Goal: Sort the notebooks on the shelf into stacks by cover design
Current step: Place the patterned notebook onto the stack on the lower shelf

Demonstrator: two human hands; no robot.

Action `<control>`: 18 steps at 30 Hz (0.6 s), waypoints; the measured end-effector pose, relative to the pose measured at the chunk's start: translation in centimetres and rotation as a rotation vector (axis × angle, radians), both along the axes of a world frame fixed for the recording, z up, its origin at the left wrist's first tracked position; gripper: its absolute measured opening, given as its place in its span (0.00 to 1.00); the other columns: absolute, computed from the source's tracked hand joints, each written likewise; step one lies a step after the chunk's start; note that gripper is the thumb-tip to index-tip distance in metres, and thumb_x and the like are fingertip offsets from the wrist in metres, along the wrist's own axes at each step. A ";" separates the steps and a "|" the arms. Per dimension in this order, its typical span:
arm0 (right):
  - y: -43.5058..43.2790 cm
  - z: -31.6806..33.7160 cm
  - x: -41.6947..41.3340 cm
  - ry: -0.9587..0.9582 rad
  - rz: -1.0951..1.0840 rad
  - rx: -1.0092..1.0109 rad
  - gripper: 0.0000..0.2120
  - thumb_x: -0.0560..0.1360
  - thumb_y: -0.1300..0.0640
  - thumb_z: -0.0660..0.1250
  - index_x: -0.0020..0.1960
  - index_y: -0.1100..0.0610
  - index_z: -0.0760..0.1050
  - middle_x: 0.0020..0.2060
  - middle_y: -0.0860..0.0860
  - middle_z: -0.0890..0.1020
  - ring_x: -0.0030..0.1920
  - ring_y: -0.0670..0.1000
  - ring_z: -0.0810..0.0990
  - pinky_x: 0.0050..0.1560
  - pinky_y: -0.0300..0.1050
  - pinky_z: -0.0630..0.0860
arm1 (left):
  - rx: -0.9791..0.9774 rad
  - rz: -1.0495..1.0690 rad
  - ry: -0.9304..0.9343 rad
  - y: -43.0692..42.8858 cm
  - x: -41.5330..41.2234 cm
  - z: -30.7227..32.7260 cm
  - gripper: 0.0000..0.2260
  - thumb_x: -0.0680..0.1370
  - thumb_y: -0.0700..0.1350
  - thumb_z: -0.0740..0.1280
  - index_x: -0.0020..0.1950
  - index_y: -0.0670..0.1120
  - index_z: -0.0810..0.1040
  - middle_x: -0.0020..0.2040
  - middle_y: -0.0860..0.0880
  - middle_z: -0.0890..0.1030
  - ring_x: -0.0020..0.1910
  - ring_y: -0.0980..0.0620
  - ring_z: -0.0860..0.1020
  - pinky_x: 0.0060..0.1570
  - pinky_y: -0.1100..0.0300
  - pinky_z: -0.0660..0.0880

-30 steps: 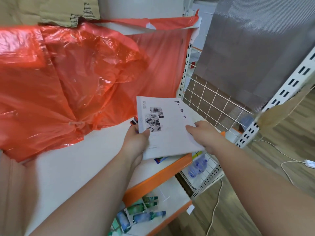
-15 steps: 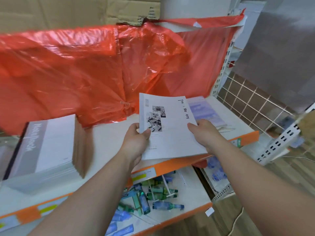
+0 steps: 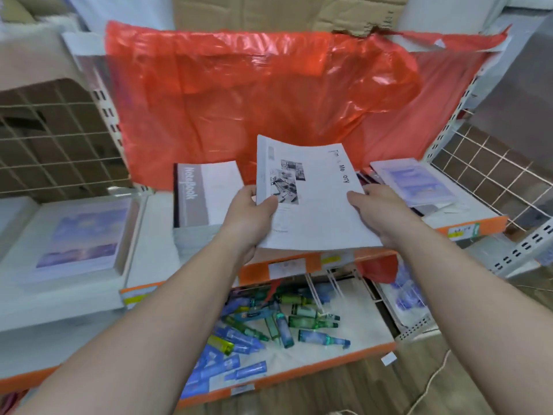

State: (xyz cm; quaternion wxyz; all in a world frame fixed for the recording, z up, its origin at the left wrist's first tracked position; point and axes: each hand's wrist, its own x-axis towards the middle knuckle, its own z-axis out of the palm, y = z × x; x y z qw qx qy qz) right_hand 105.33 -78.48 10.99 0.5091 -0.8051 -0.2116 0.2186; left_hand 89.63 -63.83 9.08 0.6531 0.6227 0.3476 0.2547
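I hold a white notebook (image 3: 317,205) with small photos and black lettering on its cover, lifted above the shelf's front edge. My left hand (image 3: 250,217) grips its left edge with the thumb on the cover. My right hand (image 3: 378,214) grips its right edge. To the left on the shelf (image 3: 155,241) stands a stack of grey-and-white notebooks (image 3: 206,196) marked "Notebook". Further left lies a stack with purple sky covers (image 3: 80,238). At the right end lie notebooks with pale purple covers (image 3: 414,182).
A red plastic sheet (image 3: 254,103) hangs behind the shelf. Wire grid panels (image 3: 493,181) close both sides. The lower shelf (image 3: 353,354) holds several small blue and green bottles (image 3: 281,322). A white cable (image 3: 431,384) runs over the wooden floor at the lower right.
The view has swung left, bringing the grey-and-white stack and the purple sky stack into sight. Both hands still hold the white notebook, now left of the pale purple notebooks.
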 end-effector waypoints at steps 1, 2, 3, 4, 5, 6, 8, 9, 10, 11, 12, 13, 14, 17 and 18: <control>0.6 0.4 -1.4 0.002 0.003 0.010 0.09 0.79 0.60 0.62 0.44 0.60 0.79 0.38 0.53 0.84 0.29 0.47 0.82 0.28 0.41 0.79 | 0.002 0.011 -0.001 0.6 -1.5 0.3 0.09 0.81 0.43 0.65 0.61 0.44 0.73 0.50 0.46 0.83 0.42 0.50 0.83 0.31 0.59 0.80; 1.2 0.7 -2.7 0.007 0.004 0.025 0.09 0.79 0.60 0.62 0.45 0.59 0.79 0.39 0.53 0.84 0.30 0.47 0.83 0.30 0.42 0.81 | 0.003 0.021 0.001 1.1 -2.9 0.7 0.10 0.81 0.43 0.65 0.62 0.44 0.73 0.50 0.46 0.83 0.43 0.48 0.84 0.33 0.57 0.81; 1.9 1.0 -4.0 0.008 0.020 0.035 0.09 0.79 0.60 0.62 0.45 0.59 0.79 0.39 0.52 0.84 0.32 0.47 0.83 0.33 0.44 0.81 | 0.002 0.031 0.001 1.7 -4.4 1.0 0.10 0.81 0.43 0.65 0.62 0.45 0.73 0.51 0.45 0.83 0.44 0.47 0.84 0.35 0.55 0.82; 2.6 1.3 -5.4 0.005 0.038 0.041 0.09 0.79 0.60 0.61 0.46 0.59 0.80 0.40 0.51 0.85 0.32 0.47 0.83 0.34 0.44 0.81 | -0.005 0.040 -0.007 2.2 -5.9 1.3 0.10 0.81 0.43 0.65 0.62 0.45 0.73 0.51 0.45 0.84 0.45 0.46 0.84 0.37 0.53 0.83; 3.4 1.6 -6.6 0.000 0.057 0.045 0.09 0.79 0.60 0.61 0.47 0.59 0.80 0.39 0.49 0.85 0.32 0.46 0.83 0.33 0.42 0.81 | -0.010 0.049 -0.013 2.8 -7.4 1.6 0.09 0.81 0.43 0.65 0.61 0.46 0.74 0.50 0.46 0.84 0.45 0.46 0.85 0.39 0.52 0.83; 4.1 1.9 -8.0 0.002 0.074 0.054 0.09 0.79 0.60 0.61 0.48 0.59 0.80 0.38 0.48 0.85 0.32 0.45 0.83 0.31 0.40 0.81 | -0.009 0.063 -0.019 3.3 -8.8 1.9 0.07 0.81 0.42 0.65 0.59 0.46 0.75 0.50 0.47 0.84 0.44 0.47 0.85 0.39 0.52 0.83; 5.7 2.4 -10.5 0.004 0.110 0.060 0.08 0.79 0.60 0.61 0.48 0.59 0.79 0.38 0.49 0.84 0.29 0.43 0.82 0.27 0.37 0.77 | -0.013 0.107 -0.019 4.4 -11.7 2.0 0.05 0.81 0.42 0.65 0.56 0.47 0.76 0.49 0.47 0.84 0.44 0.47 0.85 0.41 0.51 0.83; 6.4 2.6 -11.7 0.008 0.130 0.059 0.08 0.79 0.61 0.61 0.46 0.59 0.78 0.37 0.49 0.83 0.27 0.43 0.81 0.25 0.35 0.75 | -0.020 0.132 -0.016 4.9 -13.0 2.0 0.05 0.80 0.43 0.66 0.56 0.48 0.76 0.50 0.46 0.85 0.45 0.46 0.85 0.43 0.47 0.83; 7.2 2.7 -12.8 0.019 0.142 0.062 0.09 0.79 0.61 0.61 0.43 0.58 0.76 0.35 0.49 0.82 0.25 0.42 0.80 0.23 0.34 0.73 | -0.025 0.156 -0.010 5.3 -14.3 2.0 0.05 0.80 0.43 0.66 0.56 0.48 0.77 0.50 0.45 0.85 0.46 0.44 0.85 0.46 0.43 0.82; 7.9 2.8 -13.8 0.029 0.157 0.058 0.10 0.79 0.61 0.60 0.41 0.58 0.75 0.34 0.49 0.81 0.24 0.42 0.79 0.22 0.34 0.71 | -0.024 0.186 0.001 5.7 -15.5 1.8 0.04 0.79 0.44 0.66 0.54 0.49 0.77 0.50 0.45 0.85 0.47 0.43 0.84 0.48 0.41 0.82; 8.6 2.8 -14.7 0.045 0.176 0.056 0.10 0.79 0.62 0.60 0.39 0.57 0.74 0.33 0.49 0.81 0.23 0.43 0.79 0.22 0.35 0.71 | -0.019 0.216 0.013 6.0 -16.7 1.8 0.03 0.80 0.44 0.66 0.53 0.49 0.77 0.50 0.45 0.85 0.47 0.42 0.84 0.48 0.40 0.81; 9.4 2.7 -15.6 0.063 0.200 0.052 0.11 0.79 0.62 0.60 0.38 0.57 0.74 0.32 0.50 0.81 0.24 0.45 0.80 0.22 0.36 0.73 | -0.017 0.245 0.021 6.2 -17.8 1.7 0.03 0.80 0.43 0.66 0.53 0.48 0.77 0.49 0.45 0.85 0.47 0.43 0.84 0.49 0.41 0.81; 10.2 2.6 -16.5 0.077 0.226 0.053 0.10 0.78 0.63 0.60 0.39 0.58 0.74 0.33 0.51 0.82 0.26 0.47 0.81 0.24 0.40 0.76 | -0.017 0.276 0.020 6.4 -19.0 1.6 0.05 0.80 0.43 0.66 0.55 0.46 0.77 0.49 0.45 0.85 0.47 0.43 0.84 0.49 0.42 0.82; 12.8 2.1 -19.0 0.097 0.302 0.037 0.07 0.76 0.63 0.61 0.42 0.59 0.77 0.39 0.55 0.85 0.36 0.56 0.84 0.38 0.54 0.82 | -0.027 0.368 0.031 7.1 -22.4 1.1 0.08 0.80 0.43 0.66 0.58 0.44 0.77 0.50 0.44 0.85 0.47 0.42 0.84 0.49 0.41 0.81; 13.5 1.9 -19.8 0.107 0.323 0.031 0.07 0.76 0.62 0.61 0.43 0.59 0.77 0.40 0.55 0.85 0.38 0.58 0.85 0.40 0.54 0.82 | -0.032 0.388 0.033 7.3 -23.4 1.1 0.06 0.80 0.43 0.66 0.56 0.44 0.77 0.49 0.43 0.84 0.47 0.42 0.84 0.48 0.41 0.81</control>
